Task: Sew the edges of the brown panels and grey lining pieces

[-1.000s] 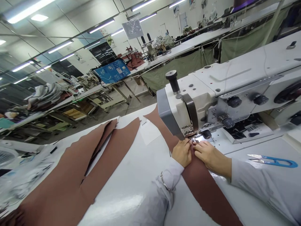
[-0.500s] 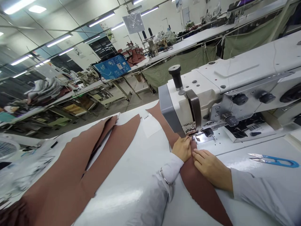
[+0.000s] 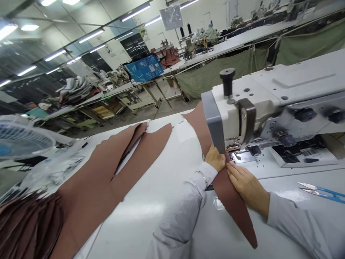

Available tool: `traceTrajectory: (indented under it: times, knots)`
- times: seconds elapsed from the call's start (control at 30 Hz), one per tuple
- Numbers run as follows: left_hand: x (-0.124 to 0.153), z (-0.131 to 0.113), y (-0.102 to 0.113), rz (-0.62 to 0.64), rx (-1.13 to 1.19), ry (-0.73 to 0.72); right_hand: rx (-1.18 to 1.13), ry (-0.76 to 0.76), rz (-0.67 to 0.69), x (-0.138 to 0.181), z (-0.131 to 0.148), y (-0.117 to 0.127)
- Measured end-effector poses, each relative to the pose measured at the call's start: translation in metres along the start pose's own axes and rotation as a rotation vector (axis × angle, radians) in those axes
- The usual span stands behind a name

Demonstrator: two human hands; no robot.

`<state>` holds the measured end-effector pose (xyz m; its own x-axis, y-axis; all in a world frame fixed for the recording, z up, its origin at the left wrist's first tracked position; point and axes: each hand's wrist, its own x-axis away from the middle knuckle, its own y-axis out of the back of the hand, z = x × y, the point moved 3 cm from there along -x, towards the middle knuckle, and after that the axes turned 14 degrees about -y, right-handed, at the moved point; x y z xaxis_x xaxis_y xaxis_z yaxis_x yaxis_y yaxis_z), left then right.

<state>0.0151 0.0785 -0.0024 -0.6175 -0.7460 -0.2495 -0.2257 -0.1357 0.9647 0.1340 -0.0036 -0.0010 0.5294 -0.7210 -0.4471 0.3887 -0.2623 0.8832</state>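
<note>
A long brown fabric piece (image 3: 234,196) runs under the head of a white sewing machine (image 3: 229,120), its pointed end lying towards me on the white table. My left hand (image 3: 215,159) is closed on this fabric just in front of the presser foot (image 3: 232,147); the machine's grey end cover hides some of its fingers. Flat along the fabric's right edge lies my right hand (image 3: 246,183), its fingers stretched out and the fingertips close to the left hand. Beyond the needle area, more of the brown fabric (image 3: 198,122) spreads over the table.
Large brown fabric pieces (image 3: 91,190) lie to the left, beside a gathered dark brown stack (image 3: 32,223). Blue thread snips (image 3: 325,192) rest at the right. A fan (image 3: 24,138) stands far left. A white label (image 3: 184,131) lies near the machine.
The fabric has moved forward under the machine, and less of it lies on my side. Both hands stay at the fabric beside the presser foot. My view has shifted to the left.
</note>
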Motion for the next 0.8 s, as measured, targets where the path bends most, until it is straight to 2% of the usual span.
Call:
traceTrajectory:
  times: [0.13,0.37,0.53,0.67,0.8]
  knots:
    - [0.002,0.003,0.003,0.024,-0.061,0.154,-0.030,0.013,0.012,0.007,-0.006,-0.002]
    - [0.005,0.006,-0.001,0.042,-0.049,0.215,-0.086,-0.031,0.119,0.007,-0.014,-0.005]
    - [0.008,0.007,0.002,0.052,-0.043,0.219,-0.113,-0.050,0.129,0.004,-0.009,-0.009]
    - [0.035,0.011,0.012,0.071,-0.070,0.193,-0.132,0.009,0.165,0.008,0.027,-0.009]
    - [0.098,0.004,0.031,0.086,-0.097,0.116,-0.177,0.157,0.211,0.027,0.087,0.004]
